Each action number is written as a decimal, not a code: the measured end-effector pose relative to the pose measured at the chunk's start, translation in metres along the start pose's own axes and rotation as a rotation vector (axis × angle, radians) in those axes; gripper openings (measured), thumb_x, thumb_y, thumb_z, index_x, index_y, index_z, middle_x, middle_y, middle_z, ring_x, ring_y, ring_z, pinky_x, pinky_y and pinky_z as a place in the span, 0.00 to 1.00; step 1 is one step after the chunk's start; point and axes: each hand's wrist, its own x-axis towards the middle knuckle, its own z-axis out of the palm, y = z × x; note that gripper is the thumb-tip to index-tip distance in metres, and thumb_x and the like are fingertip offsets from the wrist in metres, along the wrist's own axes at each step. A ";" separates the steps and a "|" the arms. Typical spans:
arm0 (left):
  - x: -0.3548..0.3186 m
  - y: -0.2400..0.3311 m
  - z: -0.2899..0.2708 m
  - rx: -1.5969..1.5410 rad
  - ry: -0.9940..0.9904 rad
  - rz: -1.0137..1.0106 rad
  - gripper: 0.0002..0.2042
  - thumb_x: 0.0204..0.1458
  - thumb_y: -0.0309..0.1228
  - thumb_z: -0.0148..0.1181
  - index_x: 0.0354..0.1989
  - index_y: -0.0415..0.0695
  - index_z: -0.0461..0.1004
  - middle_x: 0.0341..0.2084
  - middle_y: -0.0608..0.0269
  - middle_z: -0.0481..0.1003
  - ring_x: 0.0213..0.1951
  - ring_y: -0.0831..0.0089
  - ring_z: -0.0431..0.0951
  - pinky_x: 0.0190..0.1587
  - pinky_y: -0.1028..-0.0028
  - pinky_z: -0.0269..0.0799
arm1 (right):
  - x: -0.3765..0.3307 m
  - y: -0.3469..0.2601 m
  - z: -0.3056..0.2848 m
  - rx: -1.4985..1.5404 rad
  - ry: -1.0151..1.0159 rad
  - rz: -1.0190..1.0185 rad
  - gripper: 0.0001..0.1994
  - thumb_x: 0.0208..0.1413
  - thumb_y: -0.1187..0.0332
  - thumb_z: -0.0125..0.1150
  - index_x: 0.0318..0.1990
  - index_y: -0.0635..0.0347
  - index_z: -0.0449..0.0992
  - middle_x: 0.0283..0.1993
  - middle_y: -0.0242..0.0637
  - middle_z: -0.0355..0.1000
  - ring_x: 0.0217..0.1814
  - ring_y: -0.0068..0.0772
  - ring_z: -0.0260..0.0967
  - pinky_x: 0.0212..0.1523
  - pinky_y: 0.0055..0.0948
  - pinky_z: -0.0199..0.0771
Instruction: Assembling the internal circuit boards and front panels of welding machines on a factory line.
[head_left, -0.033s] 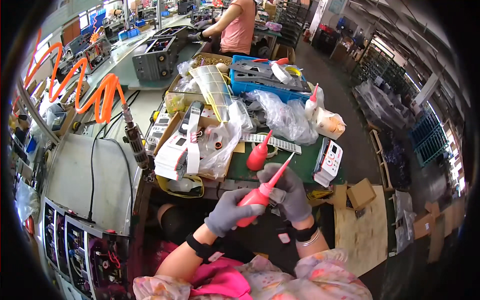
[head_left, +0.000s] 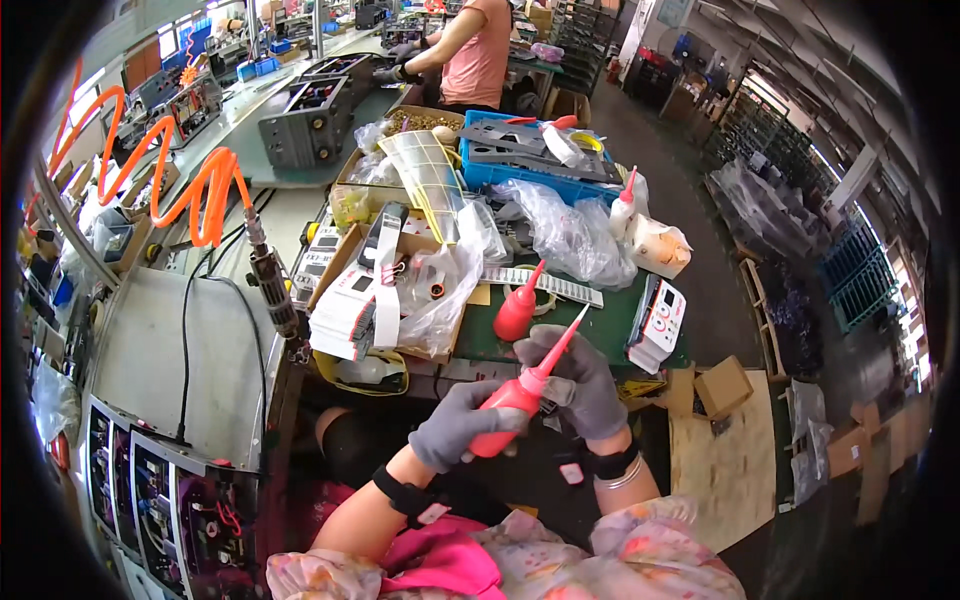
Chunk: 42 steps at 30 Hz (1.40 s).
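My left hand (head_left: 448, 428), in a grey glove, is closed around a red squeeze bottle (head_left: 510, 402) with a long tapered nozzle. The bottle is tilted, its pale tip pointing up and to the right. Just behind the nozzle is my right hand (head_left: 592, 395), also gloved, with its fingers curled. A small pale, translucent piece (head_left: 556, 392) shows at those fingers, too unclear to name. Beyond my hands a second red squeeze bottle (head_left: 515, 312) stands upright on the green bench top (head_left: 480, 345).
A stack of printed panel labels (head_left: 656, 325) lies at the bench's right. Cardboard boxes of labels (head_left: 345, 310) and plastic bags sit left of the bottle, with a blue crate (head_left: 480, 178) behind. An air screwdriver (head_left: 272, 285) hangs from an orange coiled hose. A co-worker (head_left: 476, 55) stands farther back.
The grey metal unit on the far bench has shifted slightly left. My left hand and the bottle have moved a touch right and down.
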 end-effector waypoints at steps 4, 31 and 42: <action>-0.003 0.003 0.002 -0.568 -0.263 -0.292 0.22 0.49 0.38 0.63 0.46 0.33 0.70 0.31 0.56 0.76 0.26 0.70 0.78 0.28 0.75 0.74 | 0.002 -0.002 -0.010 -0.012 -0.187 0.019 0.26 0.51 0.71 0.67 0.57 0.63 0.65 0.47 0.39 0.74 0.51 0.28 0.71 0.55 0.29 0.70; 0.021 -0.021 0.015 -0.191 -0.009 -0.009 0.34 0.46 0.35 0.70 0.59 0.38 0.59 0.48 0.54 0.70 0.48 0.70 0.73 0.47 0.70 0.72 | -0.007 0.014 -0.030 -0.317 -0.191 -0.055 0.24 0.55 0.61 0.63 0.55 0.63 0.68 0.48 0.35 0.71 0.51 0.26 0.68 0.53 0.29 0.69; -0.008 -0.037 0.003 -0.212 0.147 -0.131 0.22 0.53 0.26 0.60 0.55 0.40 0.64 0.48 0.56 0.71 0.46 0.69 0.74 0.45 0.70 0.75 | 0.079 -0.055 -0.164 -1.537 0.553 -0.099 0.18 0.47 0.63 0.67 0.43 0.60 0.70 0.37 0.48 0.75 0.41 0.50 0.74 0.42 0.40 0.73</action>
